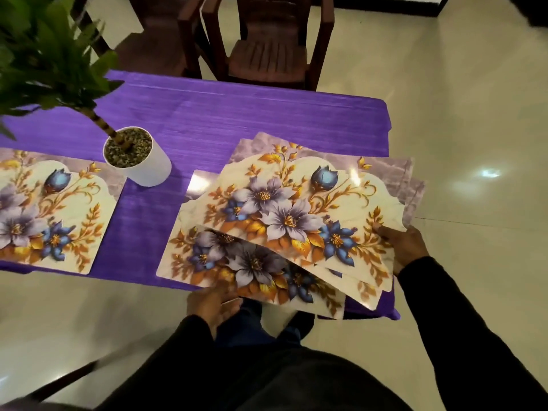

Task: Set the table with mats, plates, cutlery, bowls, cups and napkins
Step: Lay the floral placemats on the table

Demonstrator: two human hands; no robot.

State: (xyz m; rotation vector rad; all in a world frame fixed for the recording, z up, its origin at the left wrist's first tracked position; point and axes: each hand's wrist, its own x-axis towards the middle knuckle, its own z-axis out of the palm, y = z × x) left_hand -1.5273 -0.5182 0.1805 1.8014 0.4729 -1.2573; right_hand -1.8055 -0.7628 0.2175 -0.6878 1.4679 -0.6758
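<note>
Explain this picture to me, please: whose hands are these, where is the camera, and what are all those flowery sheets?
No machine here: a person wears a wide-angle camera on the head, so you look down over their dark sleeves at their own two hands. Below is a table under a purple cloth. One floral mat already lies flat at the left, beside a white pot holding a green plant. The right hand holds a fanned stack of mats by its right edge, partly over the table's corner. The left hand holds the near edge of the lowest mat, seemingly drawing it away from the rest. Brown chairs stand beyond the table. No plates, cups or cutlery show yet.
</note>
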